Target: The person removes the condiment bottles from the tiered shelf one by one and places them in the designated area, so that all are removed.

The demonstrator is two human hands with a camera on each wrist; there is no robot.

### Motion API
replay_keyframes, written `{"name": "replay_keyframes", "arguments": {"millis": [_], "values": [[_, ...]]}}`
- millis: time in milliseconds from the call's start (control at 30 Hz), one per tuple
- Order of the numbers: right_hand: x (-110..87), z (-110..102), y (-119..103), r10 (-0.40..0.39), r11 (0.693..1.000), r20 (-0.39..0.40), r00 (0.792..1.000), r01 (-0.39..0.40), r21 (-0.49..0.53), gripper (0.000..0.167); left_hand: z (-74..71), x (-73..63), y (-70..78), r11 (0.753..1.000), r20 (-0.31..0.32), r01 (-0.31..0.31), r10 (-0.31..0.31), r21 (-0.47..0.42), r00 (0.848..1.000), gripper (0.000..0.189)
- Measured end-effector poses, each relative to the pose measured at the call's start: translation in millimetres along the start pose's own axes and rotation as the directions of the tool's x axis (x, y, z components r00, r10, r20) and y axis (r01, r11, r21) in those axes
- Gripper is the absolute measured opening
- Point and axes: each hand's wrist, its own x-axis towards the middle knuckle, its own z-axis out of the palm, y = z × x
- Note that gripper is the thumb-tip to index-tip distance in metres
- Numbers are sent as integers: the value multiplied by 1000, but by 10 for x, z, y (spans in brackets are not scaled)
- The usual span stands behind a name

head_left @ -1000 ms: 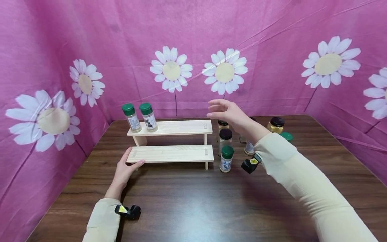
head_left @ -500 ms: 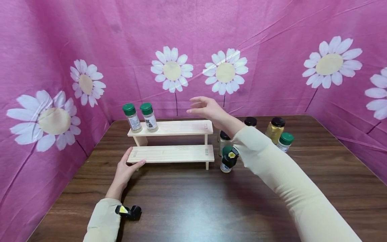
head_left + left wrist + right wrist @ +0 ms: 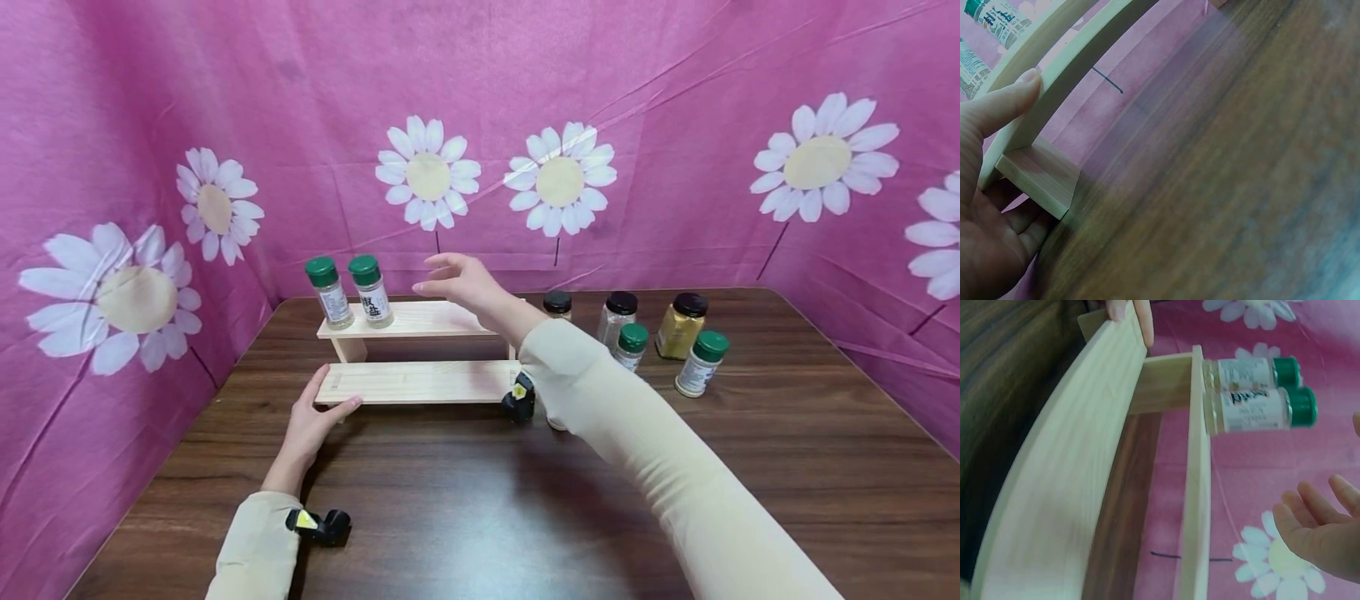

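Observation:
A two-tier wooden rack (image 3: pixel 420 382) stands on the table. My left hand (image 3: pixel 307 425) grips the left end of its lower shelf, thumb on the front edge and fingers round the side, as the left wrist view shows. Two spice jars with green lids, a left one (image 3: pixel 330 293) and a right one (image 3: pixel 372 292), are upright at the left of the upper shelf (image 3: pixel 442 318). Over that shelf, to the right of these jars, hovers my right hand (image 3: pixel 468 287), its fingers loosely bent and holding nothing. In the right wrist view the right hand (image 3: pixel 1325 534) is apart from the jars.
Right of the rack stand several more spice jars, among them a black-lidded yellow jar (image 3: pixel 681 327) and a green-lidded jar (image 3: pixel 701 364). My right forearm partly hides others. A pink flowered cloth (image 3: pixel 480 67) hangs behind the brown table (image 3: pixel 420 517).
My right hand has moved left, from above the jars at the right to above the upper shelf, and sunk slightly. The left hand stays at the rack's left end.

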Motion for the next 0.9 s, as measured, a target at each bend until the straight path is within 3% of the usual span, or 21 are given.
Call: {"name": "replay_keyframes", "arguments": {"millis": [233,467,900], "values": [[102,267,56,27,999,-12,1000,-26,35,47,-20,8,-14,1000,-1,13,-13,11,1000,81],[161,449,132,8,994,-24,1000,-5,106,47,-13,15,-3,1000,3,11,-11,26,1000,81],[273,695,238,-41,993,-137,990,56,106,45,-2,9,37,999,2,14,-14,33,1000,80]]}}
